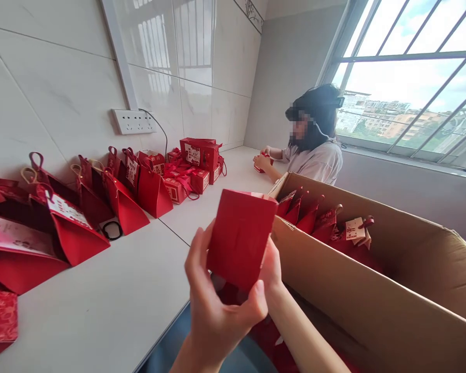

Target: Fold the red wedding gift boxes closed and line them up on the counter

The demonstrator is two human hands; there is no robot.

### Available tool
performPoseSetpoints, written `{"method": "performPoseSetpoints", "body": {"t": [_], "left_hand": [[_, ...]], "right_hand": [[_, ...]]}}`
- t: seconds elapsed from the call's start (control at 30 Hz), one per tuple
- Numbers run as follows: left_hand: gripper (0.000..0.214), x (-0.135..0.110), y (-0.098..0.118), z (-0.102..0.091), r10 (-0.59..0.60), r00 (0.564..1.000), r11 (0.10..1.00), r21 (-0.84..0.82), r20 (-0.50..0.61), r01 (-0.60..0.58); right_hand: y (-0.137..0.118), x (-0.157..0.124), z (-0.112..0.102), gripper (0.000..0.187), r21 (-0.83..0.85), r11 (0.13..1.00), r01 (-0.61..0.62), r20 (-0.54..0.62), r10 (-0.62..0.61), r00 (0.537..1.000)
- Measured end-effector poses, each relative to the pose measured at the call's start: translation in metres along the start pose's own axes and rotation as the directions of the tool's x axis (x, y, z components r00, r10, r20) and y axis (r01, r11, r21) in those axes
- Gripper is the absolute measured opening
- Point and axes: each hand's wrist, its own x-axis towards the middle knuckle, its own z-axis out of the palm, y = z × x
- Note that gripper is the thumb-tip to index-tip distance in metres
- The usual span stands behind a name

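A small red box (241, 238) is held up in front of me, over the near edge of the worktop, with a plain red face toward me. My left hand (213, 300) grips it from the left and below, fingers bent round its side. Behind its right side, my right hand (272, 267) holds it too; most of those fingers are hidden by the box. Below my hands, more red material and a blue rounded surface (244, 357) partly show.
Red gift bags (124, 202) with loop handles line the white worktop (101, 300) at left. Small ribboned red boxes (200, 178) stand farther back. A cardboard carton (334, 264) with several red bags stands at right. Beyond it, a person (314, 140) handles something red.
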Motion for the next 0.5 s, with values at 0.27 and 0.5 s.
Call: {"method": "performPoseSetpoints", "body": {"t": [0.27,0.5], "left_hand": [[0.053,0.01,-0.052,0.03,-0.079,0.949,0.924,-0.334,0.305,0.185],[0.052,0.019,-0.063,0.13,0.234,0.709,0.846,0.221,0.665,-0.486]], "right_hand": [[-0.067,-0.043,-0.141,0.021,-0.319,0.934,0.159,-0.447,-0.296,0.844],[-0.143,-0.005,-0.274,0.021,-0.788,0.581,-0.204,-0.584,-0.598,0.549]]}}
